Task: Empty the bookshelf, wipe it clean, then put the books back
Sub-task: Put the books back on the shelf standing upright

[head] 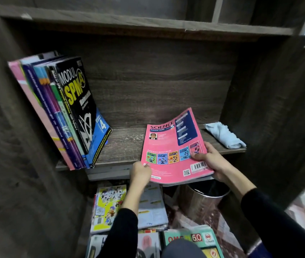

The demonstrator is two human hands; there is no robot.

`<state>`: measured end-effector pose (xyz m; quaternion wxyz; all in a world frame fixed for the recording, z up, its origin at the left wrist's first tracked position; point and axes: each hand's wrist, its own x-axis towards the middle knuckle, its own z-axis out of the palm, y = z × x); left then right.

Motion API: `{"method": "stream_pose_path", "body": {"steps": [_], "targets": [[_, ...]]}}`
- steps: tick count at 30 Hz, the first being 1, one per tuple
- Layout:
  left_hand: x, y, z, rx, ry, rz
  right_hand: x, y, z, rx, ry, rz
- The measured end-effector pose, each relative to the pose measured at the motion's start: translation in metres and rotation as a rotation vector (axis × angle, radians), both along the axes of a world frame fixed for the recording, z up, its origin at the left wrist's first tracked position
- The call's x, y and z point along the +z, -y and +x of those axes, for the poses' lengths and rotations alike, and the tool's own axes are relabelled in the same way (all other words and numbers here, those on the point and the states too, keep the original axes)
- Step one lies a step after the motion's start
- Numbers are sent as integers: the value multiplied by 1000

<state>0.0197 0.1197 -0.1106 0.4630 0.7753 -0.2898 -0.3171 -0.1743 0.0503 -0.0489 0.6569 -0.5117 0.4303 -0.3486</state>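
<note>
The black workbook (pixel 77 101) leaning on the shelf reads "MODUL SPM A+" in white and yellow on its cover, with a large "4" on the blue corner. Its spine repeats "Modul A+ SPM" and further down "KSSM". The pink workbook (pixel 174 146) carries "SCIENCE", "Process Skills" and "5" at the top, "SCIENCE" on five small pictured covers, and a barcode and QR code. The green book (pixel 190 239) below shows "OMG" and "6.0".
</note>
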Motion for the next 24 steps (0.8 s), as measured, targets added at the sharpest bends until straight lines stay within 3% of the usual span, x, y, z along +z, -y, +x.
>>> {"method": "stream_pose_path", "body": {"steps": [3, 5, 9, 12, 15, 19, 24], "targets": [[4, -9, 15, 56, -268, -153, 18, -22, 13, 7, 94, -167], [12, -17, 26, 50, -241, -213, 29, -33, 23, 13, 159, -292], [50, -37, 50, 144, 223, -328, 45, -53, 59, -26, 137, -640], [115, -53, 59, 141, 321, -648, 39, -70, 106, -135, 70, -880], [186, -60, 65, -13, 392, -799, 24, -84, 156, -167, 18, -990], [243, -65, 92, 16, 786, -745, 8, -100, 209, -34, -67, -1107], [239, -77, 127, 102, 1037, -581, -8, -101, 249, 263, -201, -1045]]}}
